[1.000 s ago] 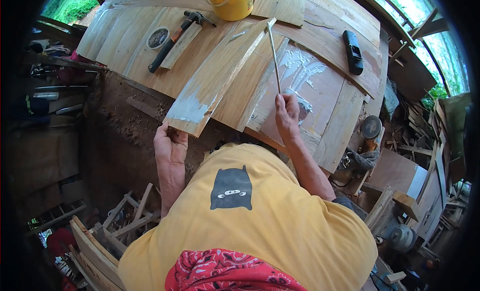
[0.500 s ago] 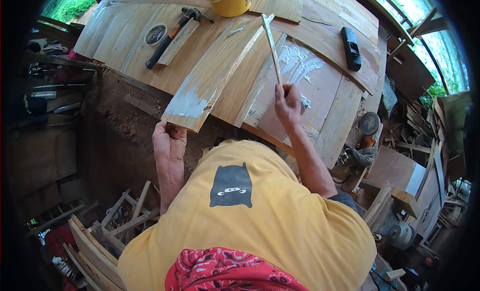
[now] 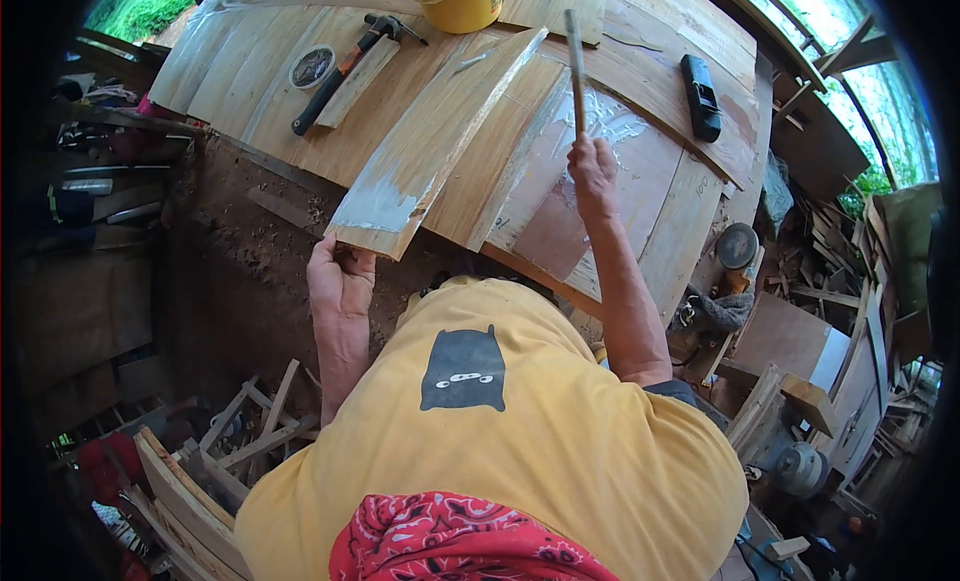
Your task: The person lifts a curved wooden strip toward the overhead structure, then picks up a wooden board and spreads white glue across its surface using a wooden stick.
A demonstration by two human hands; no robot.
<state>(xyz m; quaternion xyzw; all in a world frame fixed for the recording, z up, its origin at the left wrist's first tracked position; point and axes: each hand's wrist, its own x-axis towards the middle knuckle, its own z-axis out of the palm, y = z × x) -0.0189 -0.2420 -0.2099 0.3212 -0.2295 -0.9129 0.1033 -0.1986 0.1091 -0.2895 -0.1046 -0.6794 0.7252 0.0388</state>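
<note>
My left hand [image 3: 341, 279] grips the near end of a wooden board [image 3: 430, 146], its fingers partly hidden underneath. White glue is smeared over the board's near end. My right hand [image 3: 594, 173] is closed around a thin wooden stick [image 3: 577, 71], which points away from me over the bench. Under and beyond that hand lies a reddish panel [image 3: 560, 221] with white glue streaks [image 3: 608, 119] on it. Between the held board and the panel is another plank [image 3: 495, 161].
A hammer [image 3: 345, 76] and a round tub [image 3: 312, 67] lie left of the board. At the back stands a yellow bucket [image 3: 465, 6]. A black hand plane [image 3: 702, 98] rests on the right. Scrap wood [image 3: 830, 231] is piled beyond the bench's right side.
My right hand has moved slightly right and away from me, and the stick has swung to the right, off the board's far end. My left hand keeps its hold on the board.
</note>
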